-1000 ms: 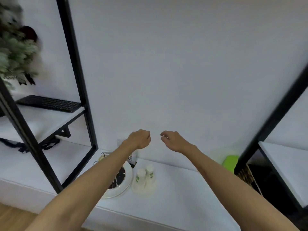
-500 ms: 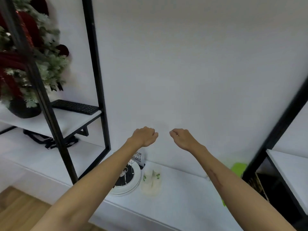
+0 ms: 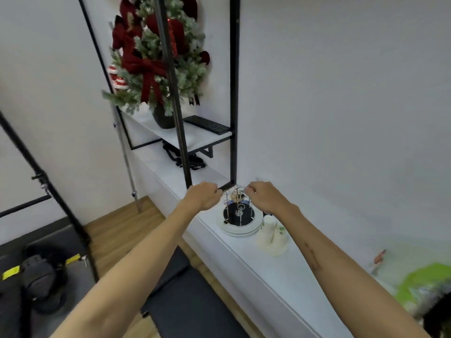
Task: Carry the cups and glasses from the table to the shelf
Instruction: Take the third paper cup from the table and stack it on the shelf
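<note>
— So, where do the cups stand?

— Two white paper cups [image 3: 272, 236] with green leaf prints sit upside down, touching each other, on the long white counter [image 3: 280, 279]. Just to their left is a stack of white plates [image 3: 240, 229] carrying a wire cup rack [image 3: 238, 208] on a dark mirrored base, its pegs bare.

— And the hands?

— Both arms reach out over the counter. The left hand [image 3: 203, 195] hangs left of the rack, fingers curled into a loose fist with nothing seen in it. The right hand [image 3: 264, 197] is just right of the rack's top, fingers bent inward near the wire loops; whether it pinches a wire cannot be told. The two hands are apart, the rack between them.

— What lies around?

— Farther left, a black-framed shelf [image 3: 207, 140] holds a black keyboard [image 3: 207, 124] and a potted Christmas tree [image 3: 158, 62] with red bows. Black straps [image 3: 185, 158] lie beneath the shelf. A blurred green object [image 3: 424, 284] shows at the near right. A dark bench [image 3: 190, 298] stands on the wooden floor [image 3: 117, 232] below.
</note>
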